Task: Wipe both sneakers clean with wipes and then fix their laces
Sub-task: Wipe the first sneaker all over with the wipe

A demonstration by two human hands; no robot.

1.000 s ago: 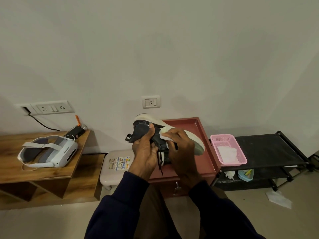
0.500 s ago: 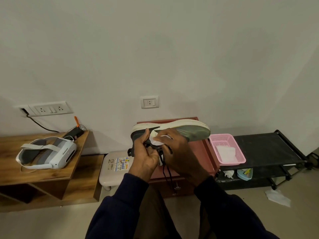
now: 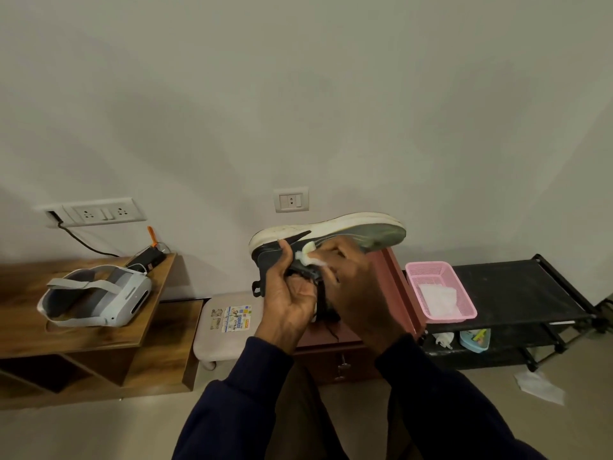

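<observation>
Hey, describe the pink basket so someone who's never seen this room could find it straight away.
Look to the black shoe rack standing against the wall on the right. On the left end of its top shelf, next to the reddish-brown cabinet, sits the pink basket. It is the only pink thing there, a mesh-walled plastic tub with white wipes inside.

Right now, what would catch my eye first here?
A sneaker held up sole-upward in the middle, the left grip around its heel, the right grip pressing a white wipe to its side. To the right a pink basket sits on a black rack; to the left a white headset lies on a wooden shelf.
</observation>
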